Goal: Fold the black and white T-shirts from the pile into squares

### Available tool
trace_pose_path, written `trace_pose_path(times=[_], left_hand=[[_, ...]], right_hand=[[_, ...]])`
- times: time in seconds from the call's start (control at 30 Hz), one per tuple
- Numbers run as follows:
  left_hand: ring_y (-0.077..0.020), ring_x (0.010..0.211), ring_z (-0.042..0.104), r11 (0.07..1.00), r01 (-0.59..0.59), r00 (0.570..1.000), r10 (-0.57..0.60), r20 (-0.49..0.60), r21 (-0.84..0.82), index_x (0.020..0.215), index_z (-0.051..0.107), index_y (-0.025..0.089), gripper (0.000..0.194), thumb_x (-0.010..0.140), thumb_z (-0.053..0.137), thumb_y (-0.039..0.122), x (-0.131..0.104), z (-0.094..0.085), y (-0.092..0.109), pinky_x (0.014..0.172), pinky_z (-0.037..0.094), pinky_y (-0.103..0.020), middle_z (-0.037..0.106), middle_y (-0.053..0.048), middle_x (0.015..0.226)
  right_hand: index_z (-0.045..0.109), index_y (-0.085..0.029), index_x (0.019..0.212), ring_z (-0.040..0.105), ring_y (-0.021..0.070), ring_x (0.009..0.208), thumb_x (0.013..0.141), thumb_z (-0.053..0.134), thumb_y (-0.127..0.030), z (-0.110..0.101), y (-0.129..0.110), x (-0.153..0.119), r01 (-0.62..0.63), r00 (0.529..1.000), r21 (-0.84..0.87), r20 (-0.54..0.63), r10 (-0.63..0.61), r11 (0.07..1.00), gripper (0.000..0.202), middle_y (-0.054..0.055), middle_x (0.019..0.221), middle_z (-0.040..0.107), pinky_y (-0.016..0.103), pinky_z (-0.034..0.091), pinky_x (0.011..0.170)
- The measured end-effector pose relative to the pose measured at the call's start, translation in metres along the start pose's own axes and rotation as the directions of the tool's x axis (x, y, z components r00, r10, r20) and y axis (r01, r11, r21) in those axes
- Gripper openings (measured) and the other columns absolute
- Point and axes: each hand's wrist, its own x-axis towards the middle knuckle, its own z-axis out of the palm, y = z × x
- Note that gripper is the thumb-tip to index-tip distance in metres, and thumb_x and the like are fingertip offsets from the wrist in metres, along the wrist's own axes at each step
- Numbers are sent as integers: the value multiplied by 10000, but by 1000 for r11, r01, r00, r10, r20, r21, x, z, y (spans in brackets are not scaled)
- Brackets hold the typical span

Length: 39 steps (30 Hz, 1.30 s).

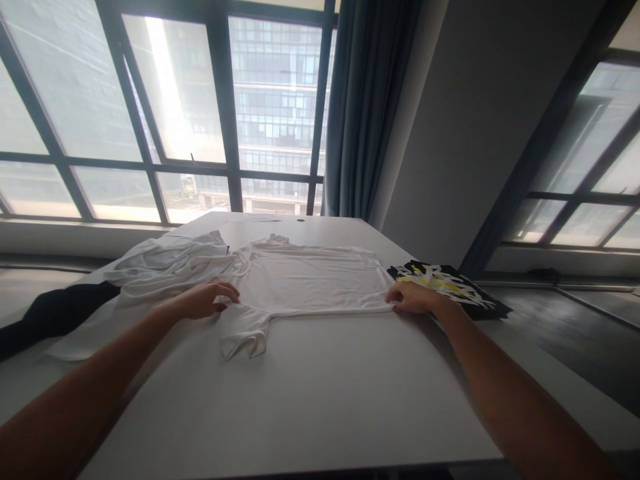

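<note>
A white T-shirt (320, 280) lies spread sideways on the white table (320, 393), its collar end to the left and its hem to the right. One short sleeve points toward me, slightly crumpled. At the collar end, near the shoulder, my left hand (207, 300) pinches the fabric between thumb and fingers. My right hand (413, 297) is closed on the near corner of the hem. Shallow wrinkles run across the shirt's body.
Rumpled white garments (165, 267) are heaped at the left, with a black cloth (65, 307) beside them. A black folded stack with white and yellow markings (450, 290) sits at the right table edge. Windows and a blue curtain (370, 107) stand behind.
</note>
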Motion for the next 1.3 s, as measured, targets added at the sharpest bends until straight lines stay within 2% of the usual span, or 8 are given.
trace_pose_path(times=[0.23, 0.4, 0.63, 0.87, 0.97, 1.07, 1.17, 1.3], left_hand=[[-277, 1086, 653, 999, 41, 989, -42, 144, 10, 1016, 796, 284, 405, 780, 641, 574, -6, -13, 0, 971, 496, -371, 714, -71, 1221], [-296, 1068, 633, 995, 80, 983, -88, 162, 53, 1198, 717, 266, 633, 622, 803, 514, -11, -17, 8, 966, 495, -393, 673, -84, 1225], [-259, 1013, 635, 996, -80, 995, 82, 50, -45, 947, 759, 206, 365, 806, 662, 529, -3, -7, 18, 958, 485, -353, 694, -106, 1105], [-242, 957, 657, 962, -102, 995, 101, -16, -253, 972, 754, 179, 487, 886, 541, 608, -2, -11, 16, 893, 511, -329, 731, -113, 1043], [-239, 885, 655, 951, -68, 997, 59, -41, -301, 940, 763, 173, 541, 853, 553, 664, -3, -13, 17, 830, 528, -329, 737, -101, 962], [-238, 845, 644, 944, -43, 998, 22, -66, -328, 912, 764, 165, 567, 836, 556, 687, -2, -13, 21, 788, 532, -328, 729, -93, 902], [-247, 882, 643, 935, -74, 995, 47, -86, -347, 920, 756, 149, 556, 859, 544, 660, -2, -15, 24, 797, 525, -329, 722, -112, 958], [-239, 897, 630, 936, -93, 994, 66, -90, -339, 878, 741, 131, 534, 889, 523, 619, -3, -19, 26, 803, 508, -311, 693, -124, 1018]], right_hand=[[781, -176, 804, 675, 204, 790, 647, 709, -190, -4, 7, -4, -84, 995, 12, 53, 83, 996, 173, 49, 816, 744, 247, 473, 677], [793, -176, 870, 680, 208, 824, 609, 775, -233, -10, -2, -12, -146, 982, -42, 111, 150, 988, 267, 58, 882, 751, 243, 462, 667], [774, -141, 1038, 676, 220, 869, 634, 786, -306, -7, -23, -9, 42, 998, 39, 44, -44, 998, 437, 100, 978, 742, 258, 493, 745], [759, -130, 980, 670, 208, 847, 728, 701, -265, 8, -53, 1, 208, 978, 202, -64, -199, 957, 291, 102, 948, 741, 298, 512, 787], [716, -136, 1130, 664, 200, 916, 757, 699, -222, 21, -107, 4, 430, 899, 237, -202, -389, 871, 384, 118, 1104, 705, 313, 522, 838], [652, -184, 1282, 639, 230, 1059, 773, 697, -159, 38, -175, 8, 655, 749, 113, -233, -621, 748, 512, 128, 1274, 636, 370, 500, 945], [677, -230, 1251, 623, 233, 1098, 853, 659, -167, 51, -230, 14, 766, 629, 2, -211, -748, 643, 404, 109, 1282, 629, 364, 498, 934], [725, -260, 1139, 635, 205, 1005, 931, 625, -267, 62, -265, 26, 822, 534, -95, -214, -818, 561, 231, 85, 1202, 660, 332, 491, 874]])
